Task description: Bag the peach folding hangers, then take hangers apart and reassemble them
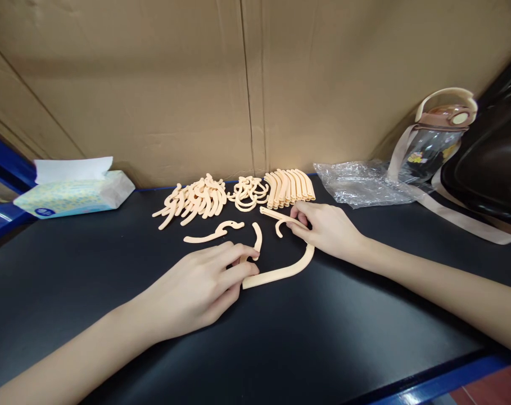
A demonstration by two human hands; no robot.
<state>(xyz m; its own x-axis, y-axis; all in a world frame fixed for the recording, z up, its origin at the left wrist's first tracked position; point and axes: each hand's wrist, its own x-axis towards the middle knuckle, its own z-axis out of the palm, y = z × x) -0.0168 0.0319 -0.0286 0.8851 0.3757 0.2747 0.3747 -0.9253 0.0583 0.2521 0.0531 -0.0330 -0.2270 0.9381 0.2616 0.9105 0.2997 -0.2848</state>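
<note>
My left hand point(208, 278) rests low over the black table, its curled fingers at the lower end of a short curved beige plastic piece point(257, 236). A long bent beige piece point(280, 274) runs from beside those fingertips toward my right hand point(322, 225). That hand pinches a beige hanger arm point(274, 214) between thumb and fingers. A small hook point(279, 228) shows just under it; whether the two are joined I cannot tell. Beyond my left hand lies a loose beige arm with a hooked end point(213, 233). My palms hide part of the pieces.
Behind the hands lie a heap of beige arms point(196, 199), a pile of hooks point(249, 193) and a neat row of arms point(289, 187). A tissue pack point(76, 194) stands left. Clear plastic film point(356, 183), a strapped bottle point(434, 143) and a dark bag point(487, 163) are right.
</note>
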